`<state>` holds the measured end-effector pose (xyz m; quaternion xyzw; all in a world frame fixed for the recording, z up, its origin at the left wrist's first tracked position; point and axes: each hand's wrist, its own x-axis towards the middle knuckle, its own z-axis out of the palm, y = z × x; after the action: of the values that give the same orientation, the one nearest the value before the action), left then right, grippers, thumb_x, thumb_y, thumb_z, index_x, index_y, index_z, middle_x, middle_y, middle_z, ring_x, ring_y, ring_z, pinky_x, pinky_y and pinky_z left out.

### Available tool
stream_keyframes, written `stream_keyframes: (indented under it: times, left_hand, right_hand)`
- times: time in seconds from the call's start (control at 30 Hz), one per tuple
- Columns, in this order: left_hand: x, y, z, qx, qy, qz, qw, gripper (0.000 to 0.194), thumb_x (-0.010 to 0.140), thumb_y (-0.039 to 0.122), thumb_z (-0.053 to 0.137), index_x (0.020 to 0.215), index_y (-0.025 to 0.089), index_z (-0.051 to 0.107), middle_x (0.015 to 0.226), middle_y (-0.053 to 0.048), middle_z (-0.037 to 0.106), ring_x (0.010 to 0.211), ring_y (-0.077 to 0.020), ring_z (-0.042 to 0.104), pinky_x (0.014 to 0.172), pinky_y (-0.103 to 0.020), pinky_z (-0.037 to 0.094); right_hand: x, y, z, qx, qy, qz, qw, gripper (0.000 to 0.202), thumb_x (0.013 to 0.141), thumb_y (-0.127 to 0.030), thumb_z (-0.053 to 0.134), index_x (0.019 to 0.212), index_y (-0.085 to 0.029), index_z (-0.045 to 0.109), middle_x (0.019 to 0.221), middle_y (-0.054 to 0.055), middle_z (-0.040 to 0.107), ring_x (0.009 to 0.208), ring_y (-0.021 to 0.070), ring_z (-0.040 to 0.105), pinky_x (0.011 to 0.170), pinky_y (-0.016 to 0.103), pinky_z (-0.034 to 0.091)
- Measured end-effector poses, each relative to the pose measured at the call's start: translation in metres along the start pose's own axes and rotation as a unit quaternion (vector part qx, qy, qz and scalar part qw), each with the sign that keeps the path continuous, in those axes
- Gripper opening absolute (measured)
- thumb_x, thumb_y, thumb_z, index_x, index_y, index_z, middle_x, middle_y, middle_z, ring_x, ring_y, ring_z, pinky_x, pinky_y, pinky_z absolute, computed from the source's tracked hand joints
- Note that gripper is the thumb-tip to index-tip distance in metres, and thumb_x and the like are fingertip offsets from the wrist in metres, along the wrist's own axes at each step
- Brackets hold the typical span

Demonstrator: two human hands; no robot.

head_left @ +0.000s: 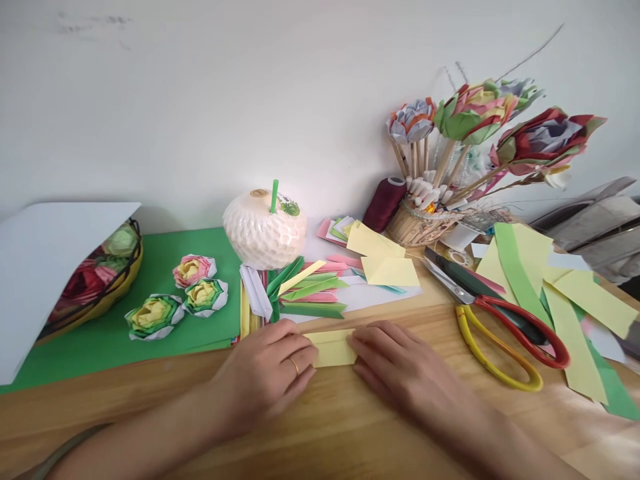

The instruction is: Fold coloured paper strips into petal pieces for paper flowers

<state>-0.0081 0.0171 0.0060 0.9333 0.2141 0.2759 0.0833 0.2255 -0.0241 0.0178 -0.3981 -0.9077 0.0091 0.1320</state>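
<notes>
A pale yellow paper strip (334, 349) lies on the wooden table (330, 427), with a crease running along its length. My left hand (273, 370), wearing a ring, has its bent fingers together on the strip's left end. On the right end rest the closed fingers of my right hand (400, 363). Both thumbs are mostly hidden. Just behind the strip, folded green, pink and yellow paper pieces (315, 287) lie in a pile.
Red-and-yellow-handled scissors (515, 320) and loose paper strips (580, 333) lie at right. Three paper flowers (155, 316) sit on green sheets (200, 243) at left. Behind stand a white textured container (265, 233), a maroon thread spool (385, 203) and a basket (420, 227) of paper flowers.
</notes>
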Motion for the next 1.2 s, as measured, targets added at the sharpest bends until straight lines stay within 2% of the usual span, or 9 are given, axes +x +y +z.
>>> stream_keyframes:
  times: [0.1, 0.2, 0.33, 0.6, 0.73, 0.83, 0.9, 1.07, 1.2]
  left_hand:
    - [0.001, 0.000, 0.002, 0.035, 0.009, 0.040, 0.999, 0.013, 0.090, 0.014, 0.051, 0.087, 0.010, 0.063, 0.078, -0.007, 0.067, 0.081, -0.0220, 0.058, 0.068, -0.033, 0.052]
    - [0.000, -0.003, 0.006, 0.082, 0.030, 0.074, 0.993, 0.015, 0.089, 0.008, 0.051, 0.081, 0.011, 0.063, 0.075, -0.006, 0.067, 0.079, -0.0212, 0.060, 0.065, -0.032, 0.052]
    - [-0.002, -0.007, 0.008, 0.075, 0.043, 0.060, 0.994, 0.017, 0.088, 0.005, 0.049, 0.081, 0.012, 0.062, 0.074, -0.004, 0.066, 0.078, -0.0181, 0.062, 0.064, -0.027, 0.053]
    - [0.000, -0.008, 0.001, 0.089, -0.012, 0.019, 0.996, 0.024, 0.093, 0.013, 0.039, 0.085, 0.015, 0.061, 0.086, -0.004, 0.067, 0.064, -0.0117, 0.062, 0.051, -0.020, 0.048]
    - [-0.002, -0.009, 0.005, 0.092, 0.008, 0.062, 0.994, 0.015, 0.090, 0.010, 0.047, 0.090, 0.012, 0.062, 0.084, -0.005, 0.069, 0.076, -0.0174, 0.066, 0.059, -0.024, 0.053]
    - [-0.003, -0.011, 0.007, 0.103, 0.034, 0.082, 0.991, 0.012, 0.090, 0.008, 0.051, 0.090, 0.012, 0.062, 0.083, -0.004, 0.071, 0.077, -0.0181, 0.067, 0.061, -0.025, 0.054]
    - [-0.003, -0.011, 0.007, 0.097, 0.040, 0.082, 0.991, 0.013, 0.090, 0.009, 0.050, 0.090, 0.012, 0.063, 0.083, -0.003, 0.072, 0.076, -0.0175, 0.067, 0.060, -0.024, 0.054]
    - [0.001, -0.011, 0.004, -0.002, 0.029, 0.007, 1.000, 0.016, 0.092, 0.010, 0.049, 0.090, 0.015, 0.064, 0.082, -0.002, 0.070, 0.074, -0.0151, 0.065, 0.066, -0.024, 0.054]
    - [0.000, -0.009, 0.006, -0.066, 0.012, -0.084, 0.994, 0.016, 0.091, 0.012, 0.050, 0.089, 0.017, 0.065, 0.082, -0.002, 0.068, 0.071, -0.0146, 0.062, 0.064, -0.025, 0.051]
  right_hand:
    - [0.000, 0.004, 0.001, -0.010, 0.016, -0.010, 1.000, 0.024, 0.097, -0.017, 0.038, 0.099, -0.011, 0.061, 0.088, 0.010, 0.062, 0.085, 0.0219, 0.057, 0.071, 0.035, 0.051]
    - [-0.001, 0.007, 0.003, -0.019, 0.033, -0.036, 0.999, 0.023, 0.097, -0.015, 0.038, 0.100, -0.012, 0.060, 0.087, 0.010, 0.063, 0.084, 0.0208, 0.058, 0.071, 0.033, 0.050]
    - [-0.002, 0.009, 0.004, -0.007, 0.038, -0.045, 0.998, 0.022, 0.096, -0.014, 0.038, 0.095, -0.013, 0.060, 0.084, 0.008, 0.064, 0.082, 0.0189, 0.058, 0.070, 0.031, 0.048]
    - [-0.002, 0.010, 0.001, 0.001, 0.024, -0.044, 0.999, 0.032, 0.099, -0.015, 0.031, 0.085, -0.014, 0.060, 0.085, 0.008, 0.063, 0.081, 0.0184, 0.056, 0.069, 0.029, 0.046]
    - [-0.001, 0.009, 0.002, 0.001, 0.026, -0.041, 0.999, 0.034, 0.100, -0.016, 0.027, 0.092, -0.012, 0.060, 0.083, 0.008, 0.063, 0.079, 0.0188, 0.056, 0.066, 0.029, 0.046]
    - [0.001, 0.005, 0.004, -0.026, 0.038, -0.026, 0.999, 0.023, 0.096, -0.014, 0.037, 0.098, -0.011, 0.060, 0.078, 0.007, 0.061, 0.073, 0.0197, 0.055, 0.060, 0.031, 0.044]
    - [0.002, 0.001, 0.004, -0.033, 0.037, -0.014, 0.999, 0.019, 0.093, -0.014, 0.042, 0.093, -0.013, 0.061, 0.075, 0.005, 0.058, 0.070, 0.0195, 0.053, 0.058, 0.031, 0.043]
    - [0.004, -0.002, 0.002, 0.010, 0.011, 0.021, 1.000, 0.022, 0.093, -0.012, 0.042, 0.079, -0.016, 0.059, 0.078, 0.005, 0.056, 0.071, 0.0183, 0.051, 0.060, 0.030, 0.042]
    - [0.004, -0.003, 0.004, 0.065, 0.036, 0.076, 0.994, 0.022, 0.094, -0.013, 0.042, 0.080, -0.016, 0.059, 0.078, 0.004, 0.054, 0.070, 0.0170, 0.051, 0.058, 0.028, 0.041]
